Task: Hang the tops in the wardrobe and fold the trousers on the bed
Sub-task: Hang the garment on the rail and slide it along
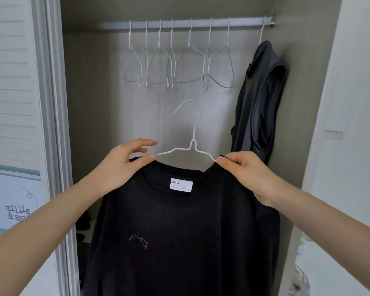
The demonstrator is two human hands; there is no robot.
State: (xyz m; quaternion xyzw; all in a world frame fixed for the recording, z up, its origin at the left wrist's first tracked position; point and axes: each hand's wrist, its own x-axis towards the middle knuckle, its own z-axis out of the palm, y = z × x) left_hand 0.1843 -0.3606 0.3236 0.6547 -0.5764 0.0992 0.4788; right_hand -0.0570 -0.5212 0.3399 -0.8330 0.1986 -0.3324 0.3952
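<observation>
The black top (179,227), soft, limp and probably light on its thin white wire hanger (190,146), hangs below the wardrobe rail (188,24), our left hand (124,165) and right hand (246,171) pinching its shoulders, so we would lift by the stiff hook.

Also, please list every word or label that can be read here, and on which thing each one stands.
"FPA": white neck label inside the black top.
Smaller print under it: too small to read.
"millie & sa...", cut off by the arm: white panel at left.
</observation>
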